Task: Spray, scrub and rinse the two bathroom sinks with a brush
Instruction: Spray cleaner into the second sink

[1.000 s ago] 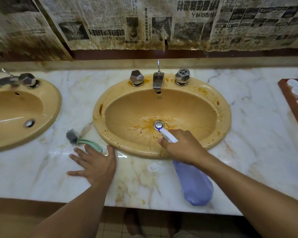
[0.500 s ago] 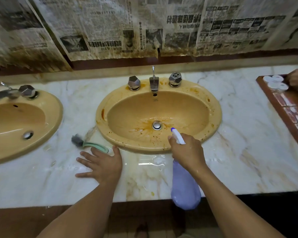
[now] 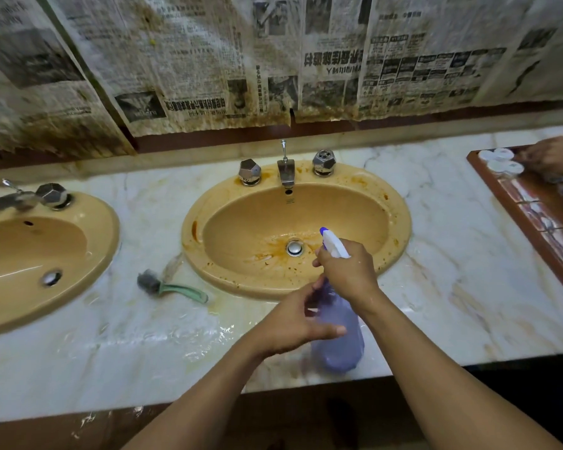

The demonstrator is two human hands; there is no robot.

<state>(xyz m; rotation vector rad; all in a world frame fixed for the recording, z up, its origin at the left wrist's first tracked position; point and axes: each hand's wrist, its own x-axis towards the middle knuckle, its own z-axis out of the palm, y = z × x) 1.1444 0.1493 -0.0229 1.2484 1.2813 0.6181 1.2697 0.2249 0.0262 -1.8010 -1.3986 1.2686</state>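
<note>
The job looks to be at an early stage, the spraying step at the first of the sinks. The right hand point(image 3: 345, 271) grips the neck of the purple spray bottle point(image 3: 338, 339), whose white nozzle point(image 3: 330, 241) points over the near rim into the stained sink point(image 3: 400, 222). The left hand point(image 3: 290, 323) is curled round the bottle's body, thumb across its front, so both hands are together on the one bottle, which hangs above the front edge of the marble desk point(image 3: 452, 287).

The basin is plainly not clean. Brown streaks fan out round the drain point(image 3: 294, 248), and spatter dots the rim and the area by the taps. No water shows at the faucet point(image 3: 285, 172), so I judge that scrubbing and rinsing are still to do here.

The brush point(image 3: 173, 287) lies on the wet desk between the two basins, apart from both hands. The second sink point(image 3: 106, 222), at the left, shows no such stains in the part in view, but I cannot tell whether it has been cleaned.
</note>
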